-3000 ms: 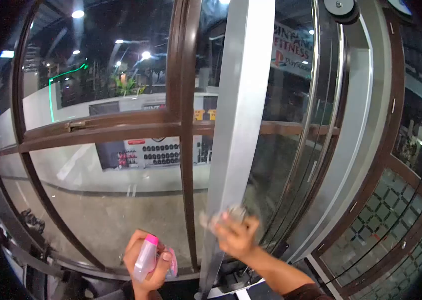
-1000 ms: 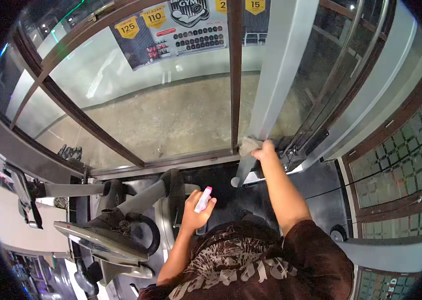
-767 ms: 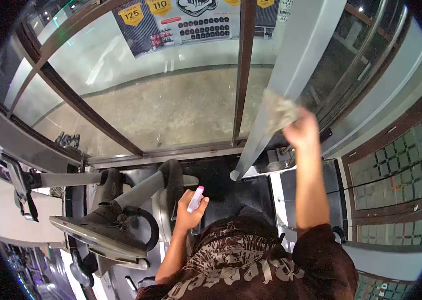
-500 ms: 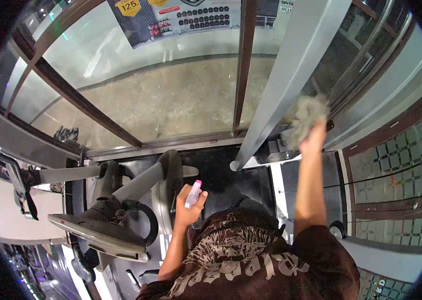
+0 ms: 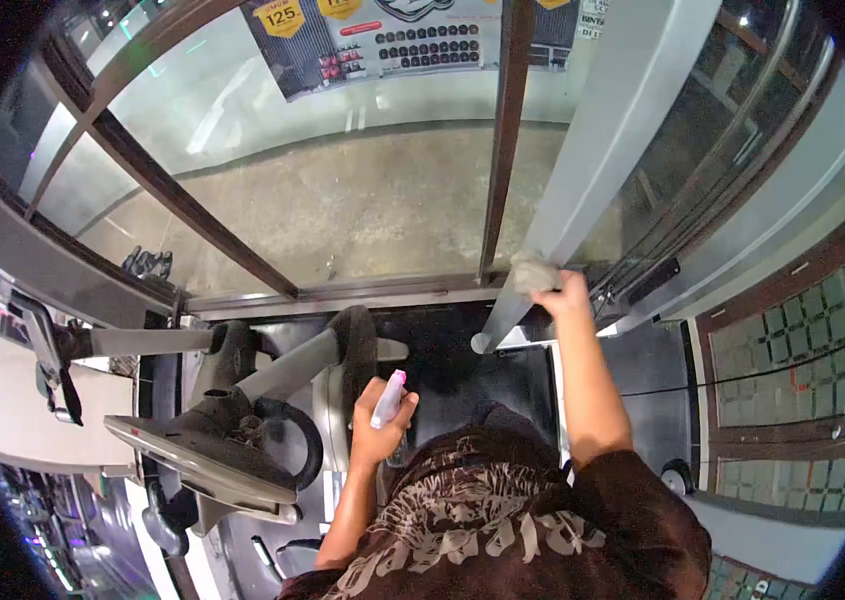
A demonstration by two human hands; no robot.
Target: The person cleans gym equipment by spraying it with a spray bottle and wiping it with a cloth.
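Note:
My left hand (image 5: 375, 428) is wrapped round a spray bottle (image 5: 389, 398) with a white head and a pink tip. It is held low in front of my body, beside the exercise machine. In my right hand (image 5: 570, 292), at the end of an outstretched arm, is a bunched pale grey cloth (image 5: 536, 273). The cloth lies against the slanting grey post (image 5: 598, 160), a little above its lower end. Most of the bottle's body is hidden by my fingers and arm.
An exercise machine (image 5: 273, 372) with grey arms stands to my left. Framed glass panes (image 5: 343, 200) rise ahead, with a poster (image 5: 393, 45) beyond them. A thin dark cable (image 5: 668, 388) crosses at the right, near a patterned glass panel (image 5: 803, 345).
My right hand and the cloth have moved left and down, from the post's right side onto the post. My left hand still holds the spray bottle; the view has shifted slightly.

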